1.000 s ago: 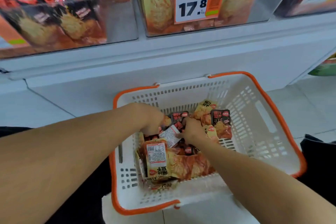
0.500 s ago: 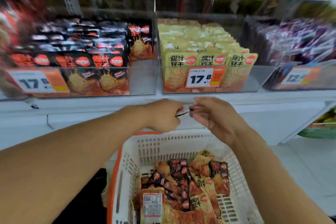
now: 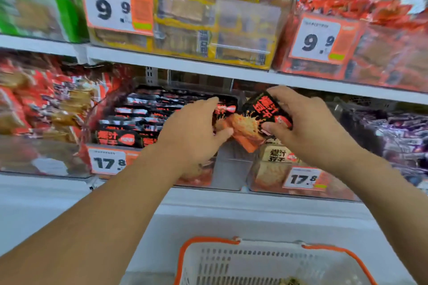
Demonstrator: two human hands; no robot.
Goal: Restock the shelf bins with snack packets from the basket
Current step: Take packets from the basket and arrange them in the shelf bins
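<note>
My right hand (image 3: 308,122) grips a black and orange snack packet (image 3: 257,120), tilted, in front of the middle shelf. My left hand (image 3: 196,132) holds another black packet (image 3: 223,110) at its edge, right beside the first one. Both hands hover over the clear bin (image 3: 231,169) that holds rows of matching black packets (image 3: 139,118). The white basket (image 3: 254,259) with its orange rim sits below at the bottom edge; most of its contents are out of view.
A bin of yellow packets (image 3: 278,157) stands to the right behind a 17.8 price tag (image 3: 303,179), purple packets (image 3: 398,132) further right. Red packets (image 3: 46,104) fill the left bin. The upper shelf (image 3: 208,69) carries 9.9 bins close above my hands.
Both hands left the basket, rose to the shelf and now hold black packets at the black-packet bin. The view tilted up, so the basket dropped to the bottom edge.
</note>
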